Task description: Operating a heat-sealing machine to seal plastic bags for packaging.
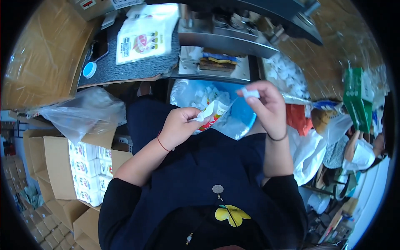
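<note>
Over my lap, my left hand is closed on the lower end of a printed plastic packet, white with red and green. The packet's upper edge tilts up and to the right. To its right, my raised right hand pinches a small white scrap between thumb and fingertips. The scrap appears apart from the packet, though blur hides any thin link. Below and behind both hands lies a blue bag with white and printed scraps inside.
A metal machine stands straight ahead. A stack of printed white bags and a blue-topped round lid lie on the dark table at left. White scraps fill a tray at right. An open carton holds white packs. Another person sits far right.
</note>
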`<state>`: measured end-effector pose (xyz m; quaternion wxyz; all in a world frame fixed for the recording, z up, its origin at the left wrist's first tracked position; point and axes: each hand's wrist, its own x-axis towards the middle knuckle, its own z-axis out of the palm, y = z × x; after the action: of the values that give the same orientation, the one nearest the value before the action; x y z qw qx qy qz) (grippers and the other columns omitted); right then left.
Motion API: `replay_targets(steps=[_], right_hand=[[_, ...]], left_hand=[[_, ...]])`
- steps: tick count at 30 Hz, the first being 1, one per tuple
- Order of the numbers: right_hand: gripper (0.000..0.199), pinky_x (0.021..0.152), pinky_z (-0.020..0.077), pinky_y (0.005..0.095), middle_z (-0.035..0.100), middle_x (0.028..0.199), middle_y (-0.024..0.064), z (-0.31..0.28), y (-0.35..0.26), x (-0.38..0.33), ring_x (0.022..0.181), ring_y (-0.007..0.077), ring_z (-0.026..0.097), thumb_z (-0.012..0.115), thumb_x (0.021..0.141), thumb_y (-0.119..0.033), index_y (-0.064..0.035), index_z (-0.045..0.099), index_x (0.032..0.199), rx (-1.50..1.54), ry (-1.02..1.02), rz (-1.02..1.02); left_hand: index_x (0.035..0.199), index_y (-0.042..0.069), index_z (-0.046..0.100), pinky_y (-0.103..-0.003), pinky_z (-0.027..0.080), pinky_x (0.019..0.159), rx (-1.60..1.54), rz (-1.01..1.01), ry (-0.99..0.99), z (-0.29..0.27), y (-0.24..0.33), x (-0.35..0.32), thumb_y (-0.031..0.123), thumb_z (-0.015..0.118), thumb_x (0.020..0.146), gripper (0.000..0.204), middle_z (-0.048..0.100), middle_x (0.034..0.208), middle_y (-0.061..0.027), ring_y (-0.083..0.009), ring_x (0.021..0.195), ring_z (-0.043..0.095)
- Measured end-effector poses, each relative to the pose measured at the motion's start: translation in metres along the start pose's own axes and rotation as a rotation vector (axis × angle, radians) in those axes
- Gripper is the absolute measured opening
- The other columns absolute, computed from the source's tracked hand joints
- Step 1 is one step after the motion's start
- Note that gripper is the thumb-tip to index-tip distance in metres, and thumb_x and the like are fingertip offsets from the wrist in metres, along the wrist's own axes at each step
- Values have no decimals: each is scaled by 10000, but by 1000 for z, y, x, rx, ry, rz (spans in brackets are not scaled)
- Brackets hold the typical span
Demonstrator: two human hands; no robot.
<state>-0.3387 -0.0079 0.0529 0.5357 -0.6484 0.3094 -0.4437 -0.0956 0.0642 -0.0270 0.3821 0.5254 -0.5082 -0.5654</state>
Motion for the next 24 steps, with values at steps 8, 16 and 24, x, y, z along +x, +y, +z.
replay_targets(steps=[8,16,24], right_hand=[[337,776,516,297,695,914,86,-17,-5,7,877,154,666,492,1051,-291,-5,667,1020,-554,-271,165],[256,811,523,435,645,1107,175,-83,15,34,941,405,648,606,921,-137,-70,655,1163,-1362,162,103],[259,882,492,413,603,1104,166,-113,62,33,1035,385,607,581,908,-56,-64,634,1162,-1175,151,78]], left_hand=[[1135,-38,683,-257,532,827,-423,-163,-329,30,18,-5,266,643,998,337,727,1029,-65,-94,903,661],[1205,-45,635,-331,551,895,-585,-278,-326,18,23,21,3,664,889,321,707,1134,-113,-169,987,692],[1235,-64,593,-387,587,892,-715,-256,-258,-12,47,75,0,679,882,369,698,1152,-174,-249,996,718]])
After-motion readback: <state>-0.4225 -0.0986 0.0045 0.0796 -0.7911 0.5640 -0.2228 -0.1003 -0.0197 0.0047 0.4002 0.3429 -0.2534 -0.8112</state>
